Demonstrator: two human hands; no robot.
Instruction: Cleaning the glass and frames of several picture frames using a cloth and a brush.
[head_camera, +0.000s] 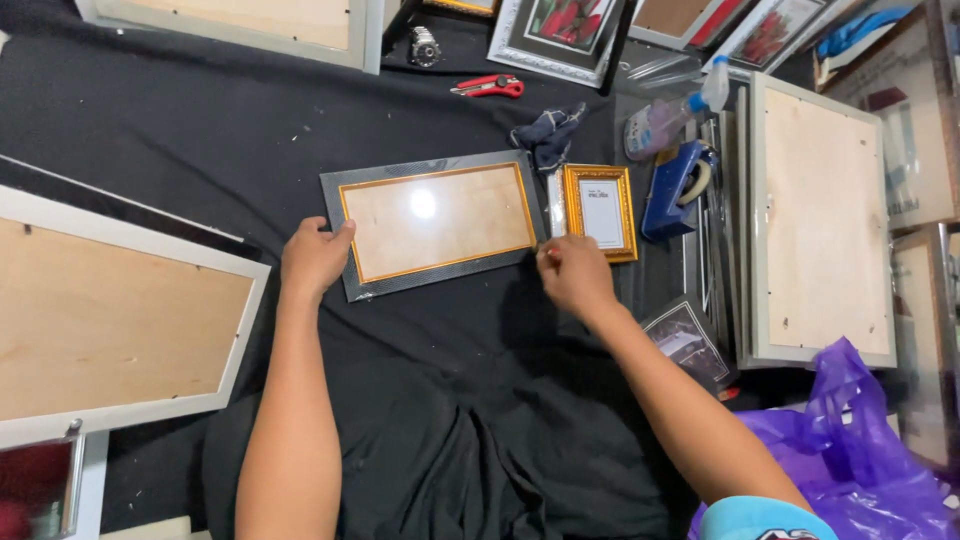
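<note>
Both hands grip one dark rectangular picture frame with a gold inner border (435, 222), lying flat mid-counter: the left hand (315, 258) closed on its left edge, the right hand (575, 275) pinching its near right corner. One small gold frame (600, 211) sits just right; bare black cloth (440, 400) lies nearer.

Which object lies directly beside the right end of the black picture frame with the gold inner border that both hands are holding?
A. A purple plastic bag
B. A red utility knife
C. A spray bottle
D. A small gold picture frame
D: the small gold picture frame lies just right of the black picture frame, which the left hand and right hand grip at its ends.
</note>
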